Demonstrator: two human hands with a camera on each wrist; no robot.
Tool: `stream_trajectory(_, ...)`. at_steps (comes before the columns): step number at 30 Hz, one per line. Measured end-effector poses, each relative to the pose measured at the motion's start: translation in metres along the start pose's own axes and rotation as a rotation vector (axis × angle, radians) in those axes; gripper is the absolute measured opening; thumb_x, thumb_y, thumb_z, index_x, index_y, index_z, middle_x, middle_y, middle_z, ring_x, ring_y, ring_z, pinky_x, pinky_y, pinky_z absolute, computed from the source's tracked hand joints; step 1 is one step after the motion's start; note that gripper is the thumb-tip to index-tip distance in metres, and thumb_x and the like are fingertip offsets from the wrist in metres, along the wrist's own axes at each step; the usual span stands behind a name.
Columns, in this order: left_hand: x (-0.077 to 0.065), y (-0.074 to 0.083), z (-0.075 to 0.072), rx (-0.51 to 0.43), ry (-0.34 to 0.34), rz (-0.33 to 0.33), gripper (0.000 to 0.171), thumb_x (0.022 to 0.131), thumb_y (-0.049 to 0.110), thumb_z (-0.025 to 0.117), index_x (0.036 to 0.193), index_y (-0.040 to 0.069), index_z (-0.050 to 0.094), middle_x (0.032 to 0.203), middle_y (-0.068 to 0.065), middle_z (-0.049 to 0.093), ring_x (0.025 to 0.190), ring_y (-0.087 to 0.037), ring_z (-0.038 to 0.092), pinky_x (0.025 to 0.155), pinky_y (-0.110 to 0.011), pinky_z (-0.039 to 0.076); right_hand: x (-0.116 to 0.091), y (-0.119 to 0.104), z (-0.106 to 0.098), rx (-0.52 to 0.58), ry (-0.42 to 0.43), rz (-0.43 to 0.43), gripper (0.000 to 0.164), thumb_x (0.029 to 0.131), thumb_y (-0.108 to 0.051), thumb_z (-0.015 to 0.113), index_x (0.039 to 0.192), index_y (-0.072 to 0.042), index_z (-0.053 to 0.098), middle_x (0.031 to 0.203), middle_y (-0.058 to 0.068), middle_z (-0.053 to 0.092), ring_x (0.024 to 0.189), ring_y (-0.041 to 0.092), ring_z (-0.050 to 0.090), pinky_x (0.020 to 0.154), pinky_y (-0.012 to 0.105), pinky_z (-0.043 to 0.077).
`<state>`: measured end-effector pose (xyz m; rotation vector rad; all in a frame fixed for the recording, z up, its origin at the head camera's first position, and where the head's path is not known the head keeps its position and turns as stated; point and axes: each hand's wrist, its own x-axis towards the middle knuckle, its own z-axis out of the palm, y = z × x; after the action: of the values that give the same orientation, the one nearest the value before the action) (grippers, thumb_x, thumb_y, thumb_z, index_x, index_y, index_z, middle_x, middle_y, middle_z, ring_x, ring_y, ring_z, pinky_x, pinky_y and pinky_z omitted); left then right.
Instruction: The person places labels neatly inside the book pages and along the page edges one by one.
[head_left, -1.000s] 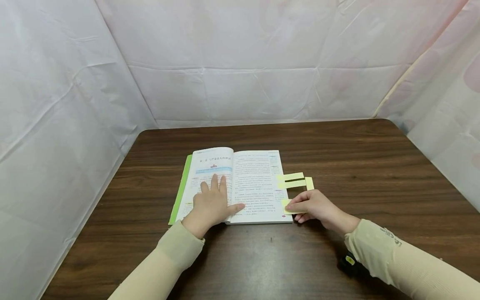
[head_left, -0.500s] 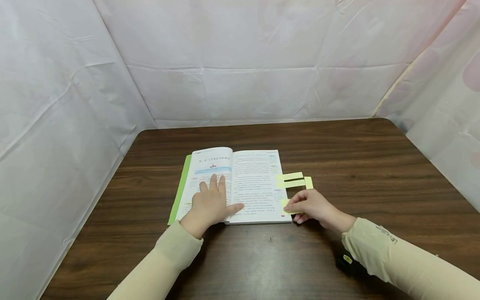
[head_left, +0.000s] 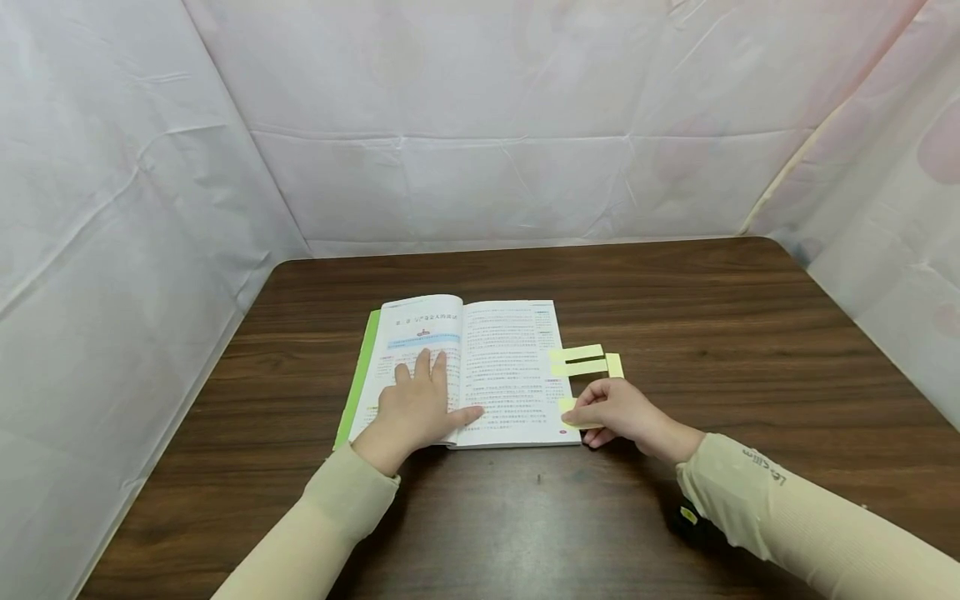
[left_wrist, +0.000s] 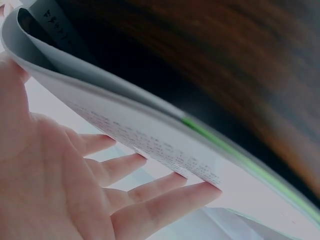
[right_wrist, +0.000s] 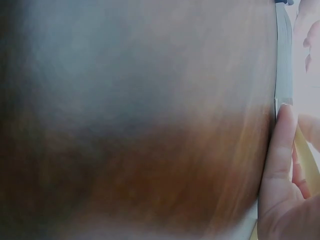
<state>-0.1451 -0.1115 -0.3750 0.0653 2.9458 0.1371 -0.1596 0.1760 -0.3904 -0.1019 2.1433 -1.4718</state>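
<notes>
An open book [head_left: 510,350] with printed pages and a green cover edge [head_left: 360,379] lies on the table. Spread flat, my left hand [head_left: 412,408] rests on the left page, its thumb reaching over onto the right page. The left wrist view has those fingers [left_wrist: 165,205] straight against the paper. At the lower right page edge, my right hand [head_left: 626,417] pinches a yellow sticky note [head_left: 567,406] between thumb and fingers; the hand covers part of it. Just above, two yellow sticky strips [head_left: 585,360] stick out from the page edge.
Beside the strips' outer ends is another small yellow piece [head_left: 615,365], upright in view. Under the right sleeve [head_left: 742,492] sits a black object [head_left: 688,518] with a yellow-green patch. The dark wooden table [head_left: 480,533] ends at pale hanging sheets [head_left: 450,183].
Hands, book and sticky notes keep their places relative to each other. The whole head view has drifted slightly, so everything appears a little further left.
</notes>
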Motion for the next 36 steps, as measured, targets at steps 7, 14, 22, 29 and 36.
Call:
stream_trajectory(7,0.000,-0.003,-0.002,-0.042,-0.007,-0.003,0.101,0.085,0.072,0.058,0.156,0.006,0.028,0.159,-0.020,0.028,0.130,-0.046,0.040,0.078,-0.053,0.051,0.001,-0.001,0.001,-0.013,-0.001,-0.005,0.020,0.084,-0.014,0.076,0.086,0.000,0.061,0.070,0.001,0.063,0.057,0.011,0.062,0.056,0.028,0.057)
stream_trajectory(14,0.000,-0.007,-0.003,-0.077,0.002,-0.022,0.093,0.088,0.065,0.059,0.154,0.005,0.033,0.158,-0.018,0.031,0.133,-0.045,0.037,0.082,-0.056,0.049,0.000,-0.001,0.002,-0.022,-0.001,-0.006,0.022,0.082,-0.013,0.078,0.088,0.000,0.061,0.067,0.001,0.062,0.057,0.012,0.062,0.056,0.028,0.056)
stream_trajectory(22,-0.002,-0.011,-0.006,-0.107,-0.011,-0.052,0.093,0.086,0.063,0.062,0.153,0.005,0.034,0.156,-0.024,0.031,0.132,-0.049,0.036,0.084,-0.056,0.048,-0.003,-0.001,0.001,-0.068,-0.011,-0.031,0.024,0.081,-0.011,0.080,0.088,0.001,0.060,0.067,0.002,0.062,0.058,0.012,0.062,0.056,0.029,0.057)
stream_trajectory(29,-0.004,-0.016,-0.005,-0.107,-0.002,-0.051,0.098,0.085,0.069,0.060,0.153,0.003,0.033,0.155,-0.028,0.031,0.128,-0.052,0.040,0.096,-0.059,0.042,-0.009,-0.006,0.001,-0.220,0.017,-0.075,0.023,0.079,-0.015,0.082,0.085,-0.002,0.063,0.068,0.005,0.062,0.056,0.014,0.063,0.056,0.032,0.057)
stream_trajectory(36,-0.005,-0.018,-0.005,-0.129,-0.013,-0.068,0.099,0.084,0.070,0.059,0.154,0.005,0.032,0.155,-0.026,0.031,0.130,-0.051,0.037,0.101,-0.065,0.033,-0.017,-0.010,0.000,-0.320,0.012,-0.097,0.023,0.077,-0.014,0.082,0.089,-0.004,0.065,0.075,0.003,0.062,0.056,0.014,0.062,0.056,0.032,0.056)
